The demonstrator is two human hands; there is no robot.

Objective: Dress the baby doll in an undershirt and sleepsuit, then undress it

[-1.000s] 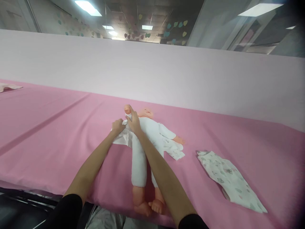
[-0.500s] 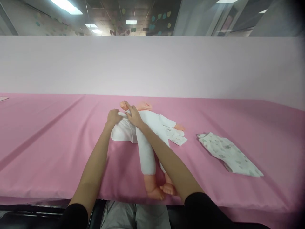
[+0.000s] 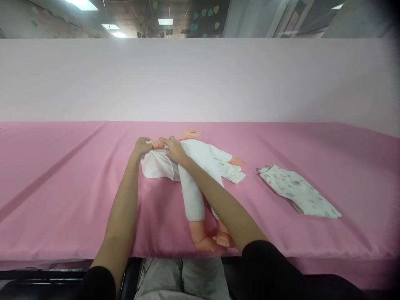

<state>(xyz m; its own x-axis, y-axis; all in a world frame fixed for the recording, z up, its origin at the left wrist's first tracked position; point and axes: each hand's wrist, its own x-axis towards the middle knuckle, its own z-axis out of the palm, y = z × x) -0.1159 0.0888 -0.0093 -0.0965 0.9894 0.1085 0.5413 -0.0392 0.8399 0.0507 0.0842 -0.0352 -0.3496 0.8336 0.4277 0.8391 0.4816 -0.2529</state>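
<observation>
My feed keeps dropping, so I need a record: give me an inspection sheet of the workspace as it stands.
Surface: pink cloth covers the table, a long crease on its left part.
Job's things: doll on its back in white; white garment bunched at its raised arm.
Clutter: printed garment lying right of the doll.
Hands: left hand and right hand both grip the white garment at the doll's arm.
Cables: nothing seen.
Surroundings: pale partition behind; ceiling lights.

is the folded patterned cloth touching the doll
No, the patterned cloth lies apart on the pink table cover, to the right of the doll, with bare pink between them.
</observation>
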